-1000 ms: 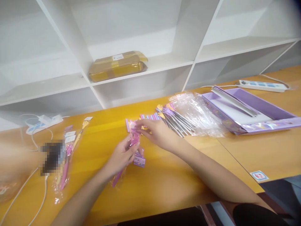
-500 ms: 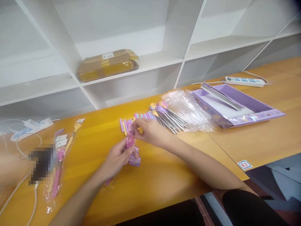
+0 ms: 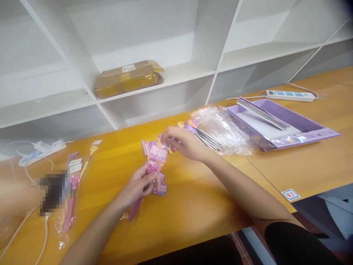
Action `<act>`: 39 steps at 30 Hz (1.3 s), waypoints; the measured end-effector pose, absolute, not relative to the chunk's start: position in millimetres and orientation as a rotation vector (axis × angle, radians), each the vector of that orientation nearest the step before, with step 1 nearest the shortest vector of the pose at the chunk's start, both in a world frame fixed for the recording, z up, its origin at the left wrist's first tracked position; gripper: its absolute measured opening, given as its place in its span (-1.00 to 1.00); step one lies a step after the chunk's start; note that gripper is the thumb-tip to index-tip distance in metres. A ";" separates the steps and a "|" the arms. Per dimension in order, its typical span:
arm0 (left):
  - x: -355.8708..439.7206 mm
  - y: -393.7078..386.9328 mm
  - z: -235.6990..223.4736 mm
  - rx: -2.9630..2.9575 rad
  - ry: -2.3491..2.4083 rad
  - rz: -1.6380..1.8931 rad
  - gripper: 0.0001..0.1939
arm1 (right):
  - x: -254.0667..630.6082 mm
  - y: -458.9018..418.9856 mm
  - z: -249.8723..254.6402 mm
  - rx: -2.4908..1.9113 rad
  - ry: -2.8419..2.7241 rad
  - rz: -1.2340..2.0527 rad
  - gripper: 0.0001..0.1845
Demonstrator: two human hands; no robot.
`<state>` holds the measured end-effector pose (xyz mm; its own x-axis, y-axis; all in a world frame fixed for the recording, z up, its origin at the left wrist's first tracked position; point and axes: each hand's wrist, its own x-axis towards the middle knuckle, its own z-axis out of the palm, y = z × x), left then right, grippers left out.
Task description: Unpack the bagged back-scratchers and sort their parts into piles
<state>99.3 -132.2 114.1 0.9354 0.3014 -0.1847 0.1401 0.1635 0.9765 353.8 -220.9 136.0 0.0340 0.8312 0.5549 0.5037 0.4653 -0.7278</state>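
My left hand [image 3: 140, 184] is closed round a pink back scratcher in a clear plastic bag, its hand-shaped head [image 3: 152, 167] showing above my fingers and its purple-pink handle [image 3: 135, 209] below. A pink printed card [image 3: 158, 153] sits at the bag's upper end. My right hand [image 3: 182, 141] is just above and right of the card, fingers curled together; whatever is at their tips is too small to make out. Small purple printed cards [image 3: 161, 189] lie beside my left hand. Behind my hands are several pastel handles [image 3: 146, 148] and unbagged back scratchers [image 3: 205, 138] with metal rods.
Clear plastic bags [image 3: 226, 129] lie beside an open purple box [image 3: 311, 134] on the right. Bagged back scratchers [image 3: 72, 198] lie on the left near a blurred arm, a pixelated dark object and cables. Power strips [image 3: 291, 95] and a shelf with a taped parcel [image 3: 129, 79] stand behind.
My right hand has moved from the card up and slightly right, leaving the card in plain sight. My left hand keeps its hold on the bagged back scratcher. The view has swung to the right.
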 end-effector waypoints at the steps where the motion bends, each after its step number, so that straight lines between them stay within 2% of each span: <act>1: 99.5 -132.6 113.6 1.410 0.375 0.115 -0.70 | 353.3 -221.4 137.0 -1.168 -1.680 0.298 -0.77; 3: 100.0 -133.4 113.1 1.410 0.369 0.112 -0.70 | 352.0 -221.9 138.7 -1.152 -1.744 0.269 -0.77; 6: 100.7 -134.2 113.9 1.423 0.381 0.104 -0.70 | 351.4 -220.4 138.2 -1.156 -1.726 0.461 -0.86; 11: 103.0 -135.4 115.1 1.433 0.394 0.064 -0.67 | 361.9 -216.6 135.4 -1.161 -1.676 0.637 -0.79; 16: 105.0 -136.0 112.4 1.409 0.408 0.046 -0.71 | 419.5 -219.4 134.6 -1.448 -1.529 0.398 -0.69; 21: 105.1 -133.3 107.4 1.385 0.432 0.024 -0.72 | 506.1 -232.7 117.3 -2.004 -1.128 0.105 -0.58; 26: 106.4 -130.7 101.1 1.356 0.445 0.008 -0.69 | 542.7 -253.0 107.0 -2.226 -0.987 0.224 -0.56; 29: 107.7 -130.1 98.2 1.329 0.468 -0.024 -0.67 | 529.2 -247.1 107.1 -2.130 -1.189 0.398 -0.49; 33: 107.9 -127.8 102.5 1.277 0.525 0.027 -0.65 | 467.5 -213.2 96.4 -1.818 -1.643 0.813 -0.48; 36: 107.7 -124.9 109.4 1.201 0.561 0.134 -0.70 | 406.5 -187.6 79.8 -1.634 -1.778 1.068 -0.56; 39: 108.4 -123.1 112.0 1.142 0.549 0.163 -0.74 | 366.4 -179.1 70.9 -1.595 -1.798 1.043 -0.68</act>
<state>108.4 -123.1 112.0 0.8571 0.3955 -0.3302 0.1506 0.4207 0.8946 366.4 -179.1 70.9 -0.1752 0.9783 -0.1102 0.5815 0.0125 -0.8135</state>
